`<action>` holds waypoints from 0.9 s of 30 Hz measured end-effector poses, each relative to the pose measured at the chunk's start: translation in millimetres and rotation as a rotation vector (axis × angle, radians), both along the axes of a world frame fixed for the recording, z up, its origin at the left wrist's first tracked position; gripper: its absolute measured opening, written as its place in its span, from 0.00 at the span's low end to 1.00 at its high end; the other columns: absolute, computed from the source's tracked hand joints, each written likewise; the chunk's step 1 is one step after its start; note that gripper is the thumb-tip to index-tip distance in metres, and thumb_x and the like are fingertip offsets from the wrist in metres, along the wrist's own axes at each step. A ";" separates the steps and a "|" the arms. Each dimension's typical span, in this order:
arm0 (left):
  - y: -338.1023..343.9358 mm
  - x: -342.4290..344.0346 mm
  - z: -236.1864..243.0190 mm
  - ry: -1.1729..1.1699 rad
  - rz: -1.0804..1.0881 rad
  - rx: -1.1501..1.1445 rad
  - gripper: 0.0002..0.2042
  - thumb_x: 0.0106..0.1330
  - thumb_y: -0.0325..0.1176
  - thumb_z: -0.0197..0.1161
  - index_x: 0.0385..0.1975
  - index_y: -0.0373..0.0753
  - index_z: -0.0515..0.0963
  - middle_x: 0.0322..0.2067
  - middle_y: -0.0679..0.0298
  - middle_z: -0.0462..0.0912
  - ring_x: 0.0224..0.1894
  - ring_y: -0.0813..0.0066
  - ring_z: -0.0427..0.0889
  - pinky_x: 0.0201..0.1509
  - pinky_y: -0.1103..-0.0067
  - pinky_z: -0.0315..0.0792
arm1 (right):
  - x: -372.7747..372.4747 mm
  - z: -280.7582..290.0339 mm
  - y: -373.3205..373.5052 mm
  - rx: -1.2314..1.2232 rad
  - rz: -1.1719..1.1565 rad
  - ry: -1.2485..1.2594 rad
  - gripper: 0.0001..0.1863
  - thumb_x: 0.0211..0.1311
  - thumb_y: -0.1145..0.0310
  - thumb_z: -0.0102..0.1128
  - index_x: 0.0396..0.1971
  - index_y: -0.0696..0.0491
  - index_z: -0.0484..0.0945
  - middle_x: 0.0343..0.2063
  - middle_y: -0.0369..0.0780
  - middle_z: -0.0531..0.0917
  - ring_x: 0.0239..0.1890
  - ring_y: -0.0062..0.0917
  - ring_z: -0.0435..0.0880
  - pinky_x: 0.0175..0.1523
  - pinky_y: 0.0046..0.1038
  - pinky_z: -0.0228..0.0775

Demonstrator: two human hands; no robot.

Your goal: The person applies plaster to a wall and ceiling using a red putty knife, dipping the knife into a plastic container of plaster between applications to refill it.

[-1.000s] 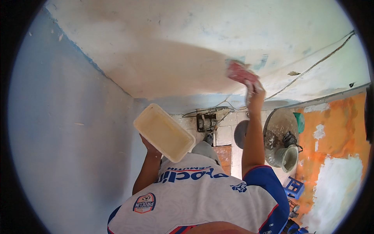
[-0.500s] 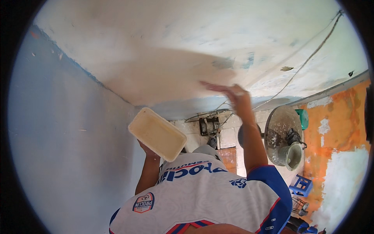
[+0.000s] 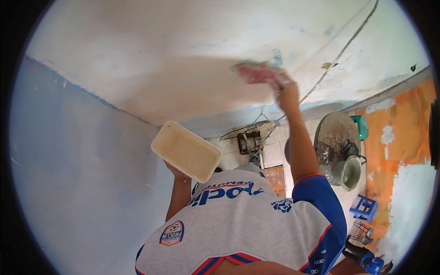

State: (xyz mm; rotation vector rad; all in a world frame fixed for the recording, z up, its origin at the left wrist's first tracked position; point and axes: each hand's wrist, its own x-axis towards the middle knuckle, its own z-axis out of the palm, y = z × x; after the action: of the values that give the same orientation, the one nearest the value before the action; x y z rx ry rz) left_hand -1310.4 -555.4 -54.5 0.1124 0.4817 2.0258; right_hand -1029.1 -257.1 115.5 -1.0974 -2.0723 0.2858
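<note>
A cream rectangular plastic tub (image 3: 187,151) hangs tilted in front of my body, with a pale film over its inside. My left hand (image 3: 175,169) grips it from underneath, its fingers mostly hidden behind the tub. Up at the whitish wall (image 3: 183,87), my right hand (image 3: 285,87) is closed on a flat red scraper (image 3: 255,73). The scraper lies at the wall surface beside a bluish patch, smeared by motion, so its edge is unclear.
A cable (image 3: 343,55) runs down the wall. On the right stand a round, stained table (image 3: 330,133) with a grey bucket (image 3: 347,174), a green container (image 3: 361,127) and a blue stool (image 3: 364,208). A blue wall (image 3: 82,151) bounds the left. Another person (image 3: 366,261) is partly visible at lower right.
My right hand has moved up along the wall, and the red scraper now shows its broad face instead of a thin edge. The tub stays nearly where it was.
</note>
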 end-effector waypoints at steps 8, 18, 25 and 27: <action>15.9 28.3 8.6 0.007 -0.011 0.019 0.32 0.76 0.62 0.47 0.68 0.45 0.69 0.61 0.61 0.79 0.59 0.56 0.81 0.63 0.59 0.78 | 4.9 6.0 -16.3 -0.007 0.180 -0.178 0.11 0.69 0.69 0.65 0.48 0.54 0.86 0.38 0.48 0.87 0.41 0.44 0.86 0.49 0.37 0.79; 21.2 40.1 15.1 0.012 -0.006 0.033 0.33 0.75 0.63 0.47 0.69 0.46 0.69 0.62 0.60 0.78 0.60 0.55 0.80 0.63 0.58 0.77 | 5.7 3.9 -17.1 -0.020 0.265 0.027 0.07 0.67 0.73 0.67 0.38 0.62 0.85 0.32 0.45 0.86 0.35 0.31 0.87 0.41 0.32 0.75; 8.2 38.2 12.8 0.023 0.013 0.012 0.33 0.75 0.64 0.48 0.70 0.46 0.68 0.63 0.60 0.78 0.61 0.54 0.80 0.64 0.57 0.77 | 38.5 -0.8 2.7 -0.084 0.049 0.393 0.06 0.65 0.75 0.67 0.40 0.58 0.86 0.30 0.46 0.85 0.33 0.35 0.84 0.39 0.34 0.75; 7.0 36.8 11.1 0.020 0.013 0.015 0.33 0.75 0.64 0.48 0.70 0.46 0.68 0.63 0.60 0.78 0.61 0.54 0.80 0.64 0.56 0.77 | 38.8 -2.2 -12.1 -0.132 0.193 0.311 0.07 0.62 0.75 0.68 0.40 0.54 0.87 0.32 0.45 0.86 0.32 0.42 0.83 0.39 0.35 0.76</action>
State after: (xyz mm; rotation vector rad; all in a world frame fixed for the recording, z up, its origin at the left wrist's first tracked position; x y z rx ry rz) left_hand -1273.5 -548.3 -43.4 0.1398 0.4809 2.0431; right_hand -990.3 -269.2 113.2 -0.8656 -1.8991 0.6546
